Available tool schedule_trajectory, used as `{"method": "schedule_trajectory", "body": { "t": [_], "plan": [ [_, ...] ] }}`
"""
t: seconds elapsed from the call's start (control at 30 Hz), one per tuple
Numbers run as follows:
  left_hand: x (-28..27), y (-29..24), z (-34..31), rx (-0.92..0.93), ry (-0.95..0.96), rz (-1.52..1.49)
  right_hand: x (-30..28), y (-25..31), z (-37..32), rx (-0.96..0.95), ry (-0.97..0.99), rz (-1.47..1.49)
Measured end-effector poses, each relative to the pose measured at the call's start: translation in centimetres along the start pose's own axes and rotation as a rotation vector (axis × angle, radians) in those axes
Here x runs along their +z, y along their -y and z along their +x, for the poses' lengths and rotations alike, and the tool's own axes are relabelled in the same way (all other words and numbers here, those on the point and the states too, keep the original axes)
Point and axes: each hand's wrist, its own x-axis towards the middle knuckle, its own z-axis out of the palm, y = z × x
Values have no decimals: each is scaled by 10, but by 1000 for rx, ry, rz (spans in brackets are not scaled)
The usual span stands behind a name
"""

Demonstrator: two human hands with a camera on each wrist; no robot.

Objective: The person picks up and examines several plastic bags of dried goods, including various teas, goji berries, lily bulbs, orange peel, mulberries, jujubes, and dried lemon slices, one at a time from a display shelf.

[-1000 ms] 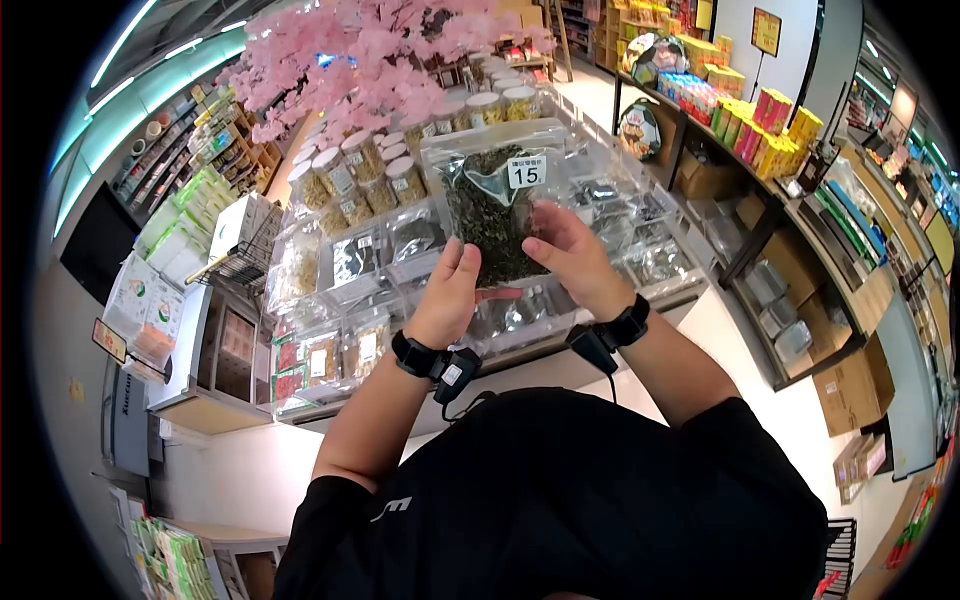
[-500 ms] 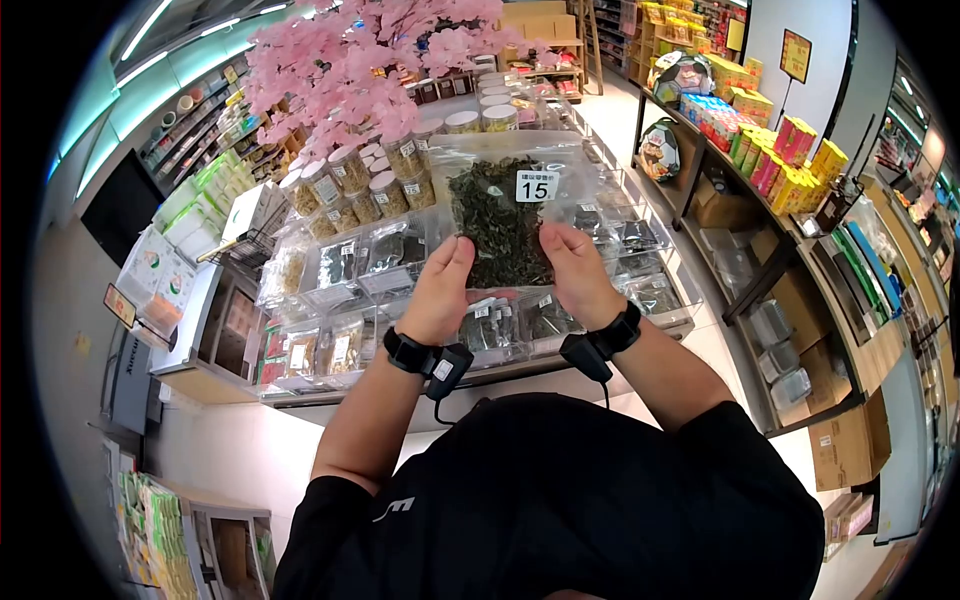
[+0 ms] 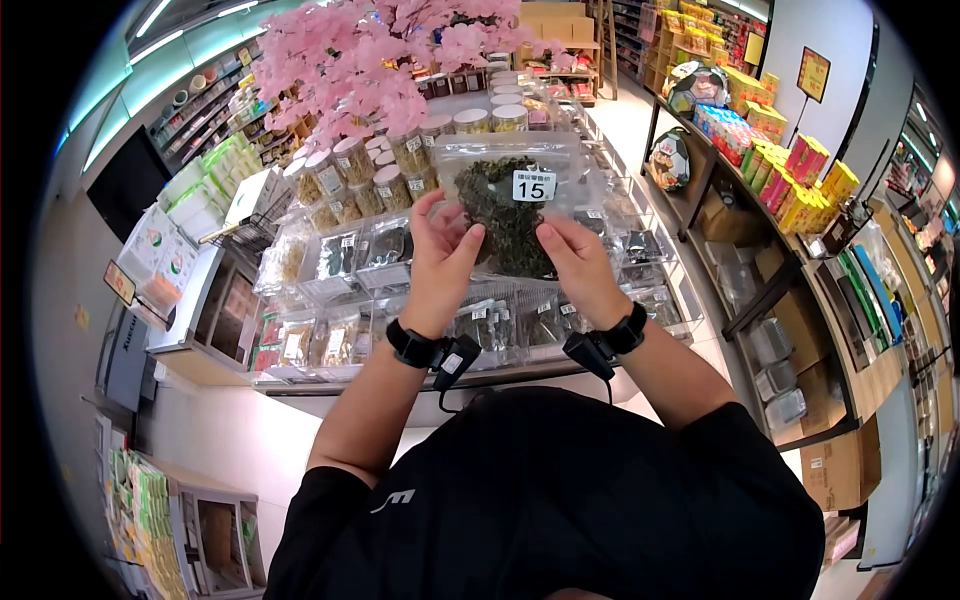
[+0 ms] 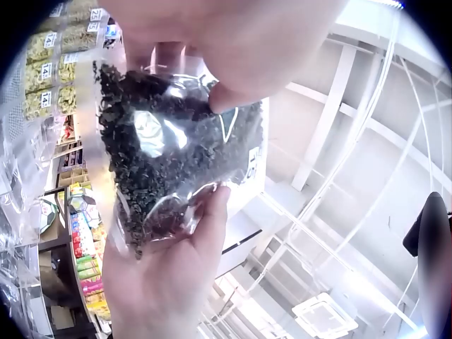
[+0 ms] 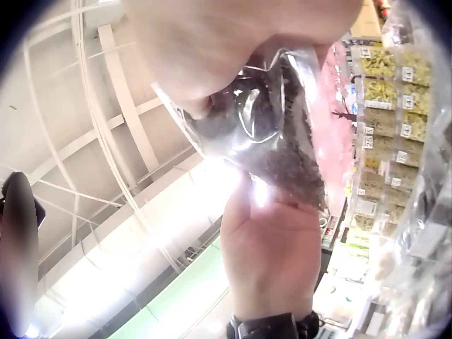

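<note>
A clear zip bag of dark dried leaves (image 3: 505, 240) is held up in front of the chest, its white price label (image 3: 534, 187) reading 15. My left hand (image 3: 442, 258) pinches the bag's lower left side, thumb across the front, with the other fingers partly showing beyond the edge. On the lower right, my right hand (image 3: 586, 272) grips it with the thumb on the front; its other fingers are hidden behind. The left wrist view shows the leaves (image 4: 152, 155) pressed against shiny, creased plastic. Both thumbs lie on the bag there.
Beneath the bag, a display stand holds clear bins of packaged dried goods (image 3: 487, 325). Lidded jars (image 3: 390, 185) and pink blossom branches (image 3: 350, 65) stand behind. A shelf unit with yellow and red packages (image 3: 800, 190) runs along the right; a counter (image 3: 205, 320) is at left.
The left thumb has shifted up and inward over the bag, and that hand's fingers now show at the edge. The right hand, spread at first, has settled on the lower right side.
</note>
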Motion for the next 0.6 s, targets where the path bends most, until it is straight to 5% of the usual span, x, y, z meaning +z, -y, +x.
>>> {"method": "schedule_trajectory", "body": {
  "t": [0.07, 0.13, 0.17, 0.23, 0.4, 0.6],
  "plan": [
    [0, 1, -1, 78, 10, 41, 2, -2, 0, -19, 9, -52],
    [0, 4, -1, -34, -13, 266, 12, -3, 1, -332, 78, -263],
    [-2, 9, 1, -31, -17, 265, 16, 1, 3, -335, 82, -263],
    [-7, 19, 0, 37, 199, 83, 27, 17, 1, -482, 232, -513],
    [1, -4, -2, -92, 181, -337, 46, 27, -7, -567, 248, -699],
    [-17, 4, 3, -27, 210, -188, 40, 10, -1, -528, 327, -544]
  ]
}}
